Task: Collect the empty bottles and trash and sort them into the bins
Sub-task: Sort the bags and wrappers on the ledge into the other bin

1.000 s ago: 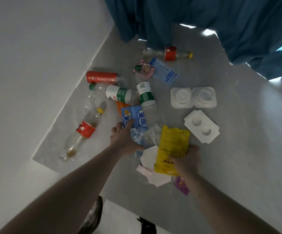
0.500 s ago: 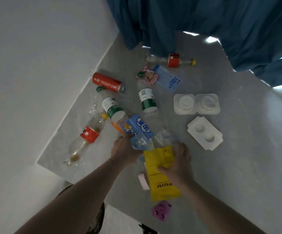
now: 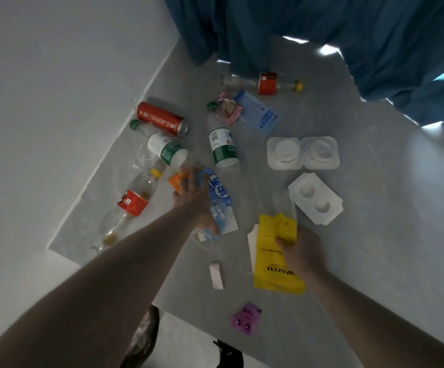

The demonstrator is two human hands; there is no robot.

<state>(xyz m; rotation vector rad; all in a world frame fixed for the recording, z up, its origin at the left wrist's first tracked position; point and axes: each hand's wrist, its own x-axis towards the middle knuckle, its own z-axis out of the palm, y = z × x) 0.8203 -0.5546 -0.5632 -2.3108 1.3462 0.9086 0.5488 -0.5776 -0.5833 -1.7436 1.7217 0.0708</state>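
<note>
left hand (image 3: 193,200) grips blue wrapper (image 3: 219,199), mid-frame, fingers spread toward 12. right hand (image 3: 302,249) at 4 o'clock clamps yellow bag (image 3: 274,257). red can (image 3: 162,118) and bottles lie at 10–12 on the floor (image 3: 375,235).

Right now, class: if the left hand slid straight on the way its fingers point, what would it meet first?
Most likely the orange wrapper just past the left hand, then the green-labelled bottle beyond it. Depth is hard to judge from above, so it might pass over them.
</note>
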